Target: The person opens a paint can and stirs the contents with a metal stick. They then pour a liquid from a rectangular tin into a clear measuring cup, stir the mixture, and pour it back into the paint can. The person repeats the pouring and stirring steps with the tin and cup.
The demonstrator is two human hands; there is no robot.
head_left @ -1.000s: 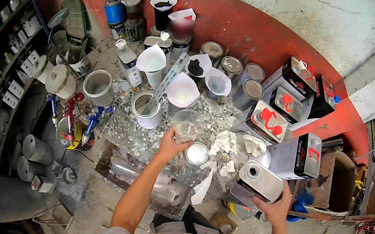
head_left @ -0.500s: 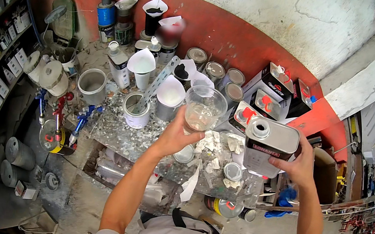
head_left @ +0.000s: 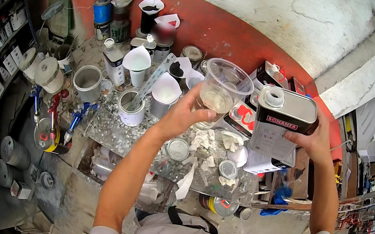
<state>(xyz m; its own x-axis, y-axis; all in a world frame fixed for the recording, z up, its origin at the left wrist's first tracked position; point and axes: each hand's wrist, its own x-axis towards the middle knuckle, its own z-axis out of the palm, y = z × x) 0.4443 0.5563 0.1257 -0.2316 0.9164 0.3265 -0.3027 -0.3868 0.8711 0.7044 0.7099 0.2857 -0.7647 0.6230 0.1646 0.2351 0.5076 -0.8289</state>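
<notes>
My left hand (head_left: 182, 116) is closed round a clear plastic cup (head_left: 218, 97), raised over the bench, with pale transparent liquid in its lower part. To its right, my right hand (head_left: 312, 143) grips a rectangular metal can (head_left: 270, 138), silver and black with a red label band, held upright with its spout uncapped and close beside the cup. Below them on the splattered bench (head_left: 113, 132) are round lids (head_left: 177, 149) and crumpled white paper (head_left: 202, 139). A white tub (head_left: 130, 116) with a perforated mixing stick stands left of my left hand.
Paper-funnelled cups (head_left: 166, 91), paint tins (head_left: 192, 53) and handled cans (head_left: 272, 71) crowd the back by a red panel (head_left: 212, 27). Spray guns (head_left: 54, 112) hang over a bucket at left, near a shelving rack (head_left: 1, 56). A cardboard box (head_left: 301, 185) is at right.
Both my hands have risen from low over the bench, lifting the cup and the can higher and farther forward. The cup also moved right, and the two are now closer together.
</notes>
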